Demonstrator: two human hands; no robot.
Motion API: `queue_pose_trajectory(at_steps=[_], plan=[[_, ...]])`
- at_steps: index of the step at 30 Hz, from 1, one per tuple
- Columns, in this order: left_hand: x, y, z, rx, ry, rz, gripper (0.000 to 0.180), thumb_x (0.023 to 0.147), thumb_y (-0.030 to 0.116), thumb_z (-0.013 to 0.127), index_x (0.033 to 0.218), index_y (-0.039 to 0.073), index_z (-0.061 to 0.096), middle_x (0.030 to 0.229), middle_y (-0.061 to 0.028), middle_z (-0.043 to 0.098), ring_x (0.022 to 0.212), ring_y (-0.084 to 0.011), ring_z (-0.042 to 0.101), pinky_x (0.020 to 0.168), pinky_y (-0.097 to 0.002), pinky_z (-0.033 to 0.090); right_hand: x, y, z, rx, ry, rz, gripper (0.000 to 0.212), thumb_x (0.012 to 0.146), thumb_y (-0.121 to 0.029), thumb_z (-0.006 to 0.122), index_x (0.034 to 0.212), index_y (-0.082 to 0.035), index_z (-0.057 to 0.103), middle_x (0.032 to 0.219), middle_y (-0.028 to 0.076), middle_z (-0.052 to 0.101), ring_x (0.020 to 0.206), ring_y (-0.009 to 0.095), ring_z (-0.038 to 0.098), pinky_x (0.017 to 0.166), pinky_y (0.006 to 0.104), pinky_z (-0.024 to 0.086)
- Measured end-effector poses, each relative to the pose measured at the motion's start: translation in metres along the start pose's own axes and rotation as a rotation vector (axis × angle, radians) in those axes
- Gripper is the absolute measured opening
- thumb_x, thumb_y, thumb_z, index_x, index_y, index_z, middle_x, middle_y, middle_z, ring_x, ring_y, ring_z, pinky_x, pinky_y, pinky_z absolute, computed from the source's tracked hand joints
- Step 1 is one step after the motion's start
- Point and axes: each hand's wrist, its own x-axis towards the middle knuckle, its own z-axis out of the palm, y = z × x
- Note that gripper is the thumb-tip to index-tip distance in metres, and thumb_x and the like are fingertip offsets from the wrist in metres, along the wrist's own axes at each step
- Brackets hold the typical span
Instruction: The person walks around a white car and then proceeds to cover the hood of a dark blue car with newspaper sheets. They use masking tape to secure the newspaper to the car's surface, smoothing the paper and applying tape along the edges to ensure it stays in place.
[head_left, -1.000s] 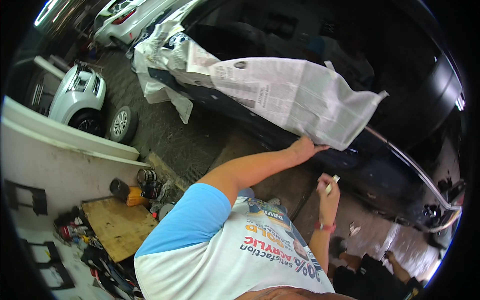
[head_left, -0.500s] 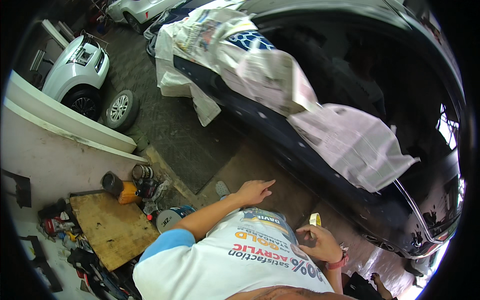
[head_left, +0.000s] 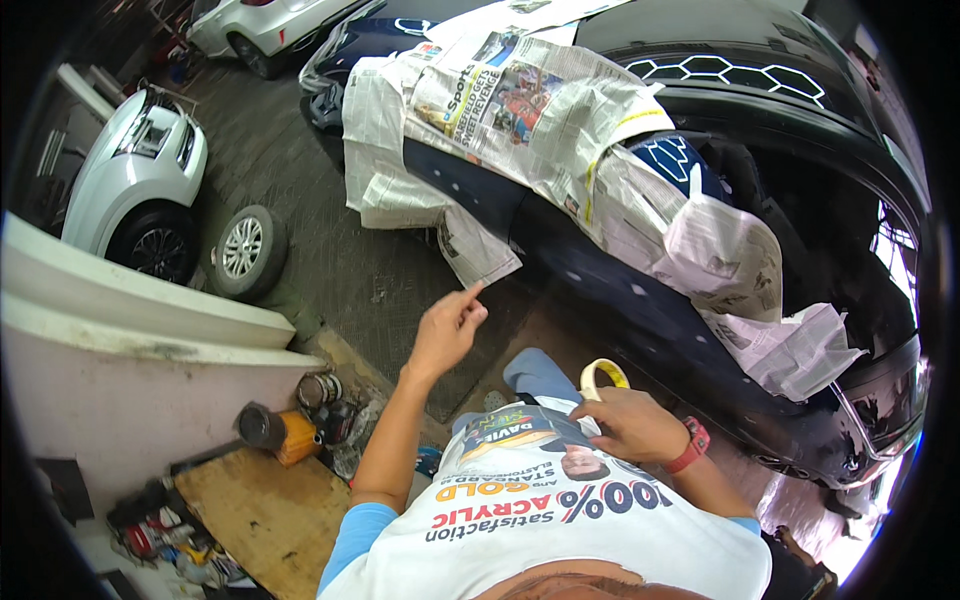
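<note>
My left hand (head_left: 445,332) is held out over the floor with its index finger stretched and the other fingers loosely curled. Nothing shows in it. Its fingertip lies by the lower corner of a hanging newspaper flap (head_left: 478,250); whether they touch I cannot tell. Close to my body, my right hand (head_left: 632,425) grips a roll of masking tape (head_left: 604,376), pale yellow and standing on edge above the fingers. Newspaper sheets (head_left: 530,105) cover the upper side of a dark car (head_left: 590,285), whose lower panel shows pale spots. A loose, crumpled sheet (head_left: 735,255) stands up farther right.
A loose wheel (head_left: 248,252) stands on the floor by a white car front section (head_left: 140,180). A low wall (head_left: 150,310) runs along the left. Below it are a stained board (head_left: 265,520), an orange container (head_left: 290,437) and tools. Another white car (head_left: 265,25) stands behind.
My view has turned and moved toward the car's far left end. The left hand has reached forward to the hanging newspaper flap. The right hand still holds the tape roll.
</note>
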Motion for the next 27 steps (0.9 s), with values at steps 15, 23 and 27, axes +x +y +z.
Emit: queue_pose_trajectory(at_steps=[15, 23, 27], plan=[[0.389, 0.063, -0.143, 0.339, 0.003, 0.573, 0.04, 0.103, 0.022, 0.071, 0.139, 0.006, 0.07, 0.117, -0.0151, 0.075, 0.108, -0.0339, 0.068, 0.097, -0.043, 0.052, 0.232, 0.021, -0.076, 0.024, 0.046, 0.038, 0.043, 0.088, -0.024, 0.084, 0.127, -0.016, 0.068, 0.107, 0.013, 0.066, 0.105, 0.035, 0.066, 0.084, 0.0482, 0.051], [0.578, 0.061, -0.05, 0.592, -0.228, 0.568, 0.052, 0.107, 0.052, 0.056, 0.145, 0.021, 0.07, 0.149, -0.0232, 0.062, 0.138, -0.0465, 0.056, 0.12, -0.052, 0.042, 0.216, -0.005, -0.069, 0.158, 0.304, 0.46, 0.055, 0.079, -0.03, 0.091, 0.127, -0.016, 0.069, 0.099, 0.012, 0.068, 0.093, 0.034, 0.069, 0.081, 0.0467, 0.053], [0.637, 0.063, -0.017, 0.748, -0.41, 0.367, 0.057, 0.107, 0.065, 0.044, 0.146, 0.032, 0.069, 0.16, -0.0248, 0.053, 0.146, -0.0484, 0.05, 0.122, -0.0557, 0.039, 0.255, -0.034, -0.039, 0.105, 0.566, 0.555, 0.045, 0.084, -0.024, 0.085, 0.126, -0.015, 0.069, 0.098, 0.013, 0.065, 0.095, 0.036, 0.067, 0.083, 0.0492, 0.054]])
